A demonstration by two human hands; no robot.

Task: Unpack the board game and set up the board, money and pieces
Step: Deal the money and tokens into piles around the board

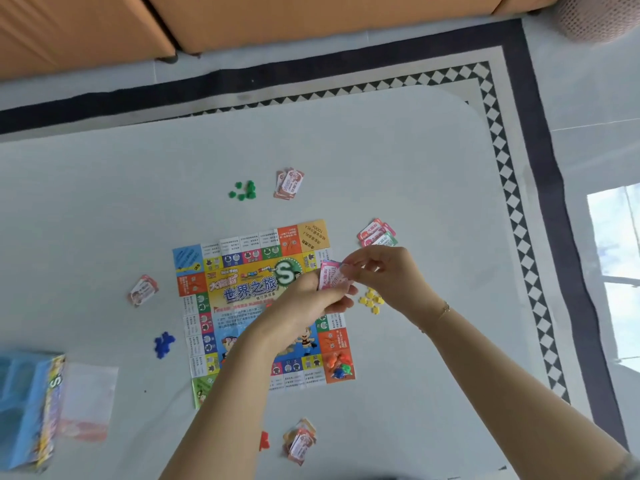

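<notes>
Pink play-money notes (331, 274) are held above the right part of the board (256, 306), which lies flat on the pale table (104, 202). The left hand (311, 299) grips the stack from below with fingers curled around it. The right hand (384, 271), wrist raised and forearm angled in from the near right, pinches the top note's right edge between thumb and fingertips. Yellow pieces (371, 300) lie just right of the board

Orange sofa (242, 19) beside pale, black-bordered floor (588, 109).
</notes>
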